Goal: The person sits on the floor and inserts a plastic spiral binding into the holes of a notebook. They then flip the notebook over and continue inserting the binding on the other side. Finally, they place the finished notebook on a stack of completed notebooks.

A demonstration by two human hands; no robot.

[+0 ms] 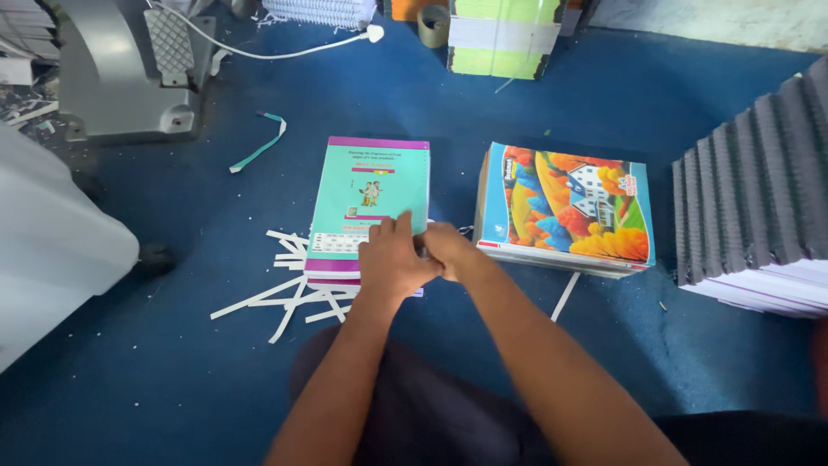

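At the top of my view stands one clear-wrapped bundle of green and white paper stock [500, 39], rectangular.

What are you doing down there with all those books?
A person sits on a blue floor with both hands at the lower right corner of a stack of teal-covered books. The left hand lies on the top cover; the right hand pinches at the edge beside it. Another stack with a colourful house picture sits just to the right, and white paper strips lie scattered by the teal stack.
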